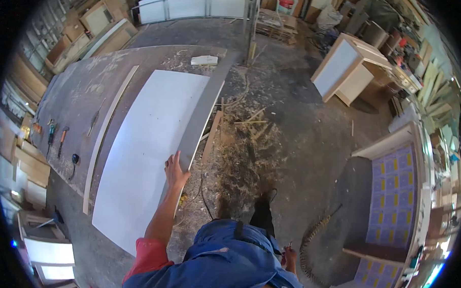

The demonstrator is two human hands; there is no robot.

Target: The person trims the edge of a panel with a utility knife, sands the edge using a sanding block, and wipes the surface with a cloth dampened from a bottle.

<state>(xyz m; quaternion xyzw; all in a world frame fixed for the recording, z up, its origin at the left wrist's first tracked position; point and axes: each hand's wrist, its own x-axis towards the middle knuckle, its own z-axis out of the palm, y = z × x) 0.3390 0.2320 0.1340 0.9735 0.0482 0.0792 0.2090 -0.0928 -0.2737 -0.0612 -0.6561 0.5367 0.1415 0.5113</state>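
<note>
A large white panel point(143, 126) lies on the low worktable, with a long grey strip point(201, 112) along its right edge. My left hand point(176, 172) rests on the near part of that strip, fingers stretched out and thumb at the outer edge. Beside my right hip, my right hand point(289, 258) is closed around something small and thin, too small to name. Part of that hand is hidden by my blue shirt point(229, 263).
A narrow wooden batten point(110, 130), a hammer point(63, 141) and a power tool point(51, 132) lie left of the panel. Sawdust and offcuts point(250, 122) litter the floor. An unfinished cabinet point(352, 68) and a shelf unit point(383, 144) stand right. A coiled nail strip point(311, 237) lies nearby.
</note>
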